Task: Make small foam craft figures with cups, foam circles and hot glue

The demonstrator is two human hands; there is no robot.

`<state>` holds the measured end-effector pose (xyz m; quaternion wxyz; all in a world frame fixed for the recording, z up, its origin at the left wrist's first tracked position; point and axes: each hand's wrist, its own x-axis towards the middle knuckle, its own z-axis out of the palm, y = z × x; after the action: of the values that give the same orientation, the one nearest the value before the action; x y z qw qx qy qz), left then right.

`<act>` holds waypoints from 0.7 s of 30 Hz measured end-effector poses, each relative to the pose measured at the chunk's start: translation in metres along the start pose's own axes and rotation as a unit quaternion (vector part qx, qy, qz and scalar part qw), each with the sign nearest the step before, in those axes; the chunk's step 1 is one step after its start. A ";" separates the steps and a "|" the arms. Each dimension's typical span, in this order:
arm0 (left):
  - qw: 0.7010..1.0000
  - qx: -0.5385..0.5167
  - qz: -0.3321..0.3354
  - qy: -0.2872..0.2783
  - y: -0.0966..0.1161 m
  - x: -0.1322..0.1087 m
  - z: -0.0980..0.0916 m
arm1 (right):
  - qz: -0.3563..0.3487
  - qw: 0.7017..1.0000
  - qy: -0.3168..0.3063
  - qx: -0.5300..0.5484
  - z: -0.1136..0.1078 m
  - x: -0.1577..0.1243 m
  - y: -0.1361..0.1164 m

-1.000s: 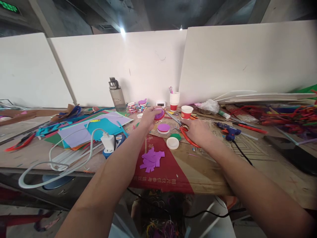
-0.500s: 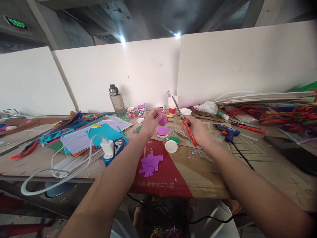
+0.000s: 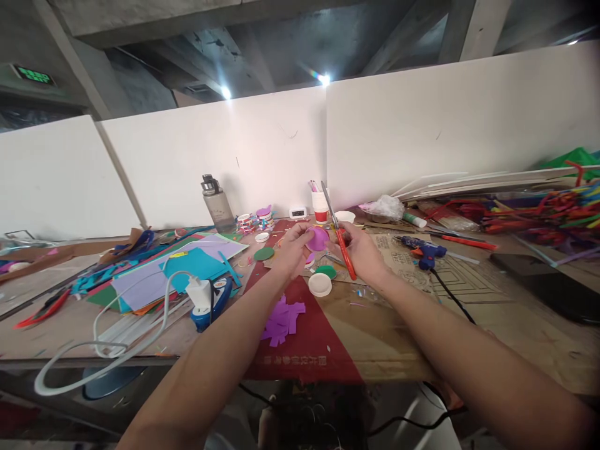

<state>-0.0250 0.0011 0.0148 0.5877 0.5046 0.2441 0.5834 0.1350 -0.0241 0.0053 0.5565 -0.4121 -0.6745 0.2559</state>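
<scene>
Nearest, short of both hands: loose purple offcuts (image 3: 281, 315) heaped on a red printed sheet (image 3: 312, 350), laid over the cardboard-covered table (image 3: 469, 312). Out left of the left arm: white charger (image 3: 199, 292) with looped cable (image 3: 100, 340), beside a fanned pile of coloured sheets (image 3: 187, 265).

Just under the hands: bare white cap (image 3: 320, 284), close against a green disc (image 3: 325, 271); touching or not, cannot tell. Second green disc (image 3: 264, 254) just left of the left hand.

Left hand (image 3: 291, 250): fingertips pinched on a purple round piece (image 3: 317, 238), held up off the table, between the two hands.

Right hand (image 3: 363, 253): curled shut round the red handles of scissors (image 3: 340, 240), blades together or nearly so, pointing up and away, right beside the purple round piece. Blade against piece or just clear of it: cannot tell.

Right of the right hand: blue glue gun (image 3: 422, 251) lying flat, cord trailing back toward the near edge.

Beyond the hands: small stack of purple-topped pieces (image 3: 263, 217), stacked paper cups (image 3: 321, 206), water bottle (image 3: 217, 203), all near the foot of white boards (image 3: 422, 137). Far right: tangle of coloured pipe cleaners (image 3: 539, 212).

Progress, as a judgement only: cutting well under way, going by the offcuts and the finished-looking pieces beyond. Piece in hand apparently at the trimming stage. White cap uncovered and green discs loose, so some work likely left.
</scene>
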 end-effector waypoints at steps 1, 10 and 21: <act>1.000 0.002 -0.005 0.000 -0.001 0.000 0.000 | 0.001 1.000 0.008 -0.009 0.000 0.000 0.000; 0.948 0.314 0.059 -0.006 0.004 0.000 -0.001 | -0.017 0.996 0.041 -0.081 -0.005 -0.004 -0.009; 0.996 0.067 -0.013 0.059 0.000 0.000 0.001 | 0.016 1.000 0.011 0.012 -0.001 0.000 -0.002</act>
<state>-0.0238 0.0003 0.0147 0.5444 0.5048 0.3234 0.5867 0.1358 -0.0251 0.0072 0.5644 -0.4191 -0.6588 0.2681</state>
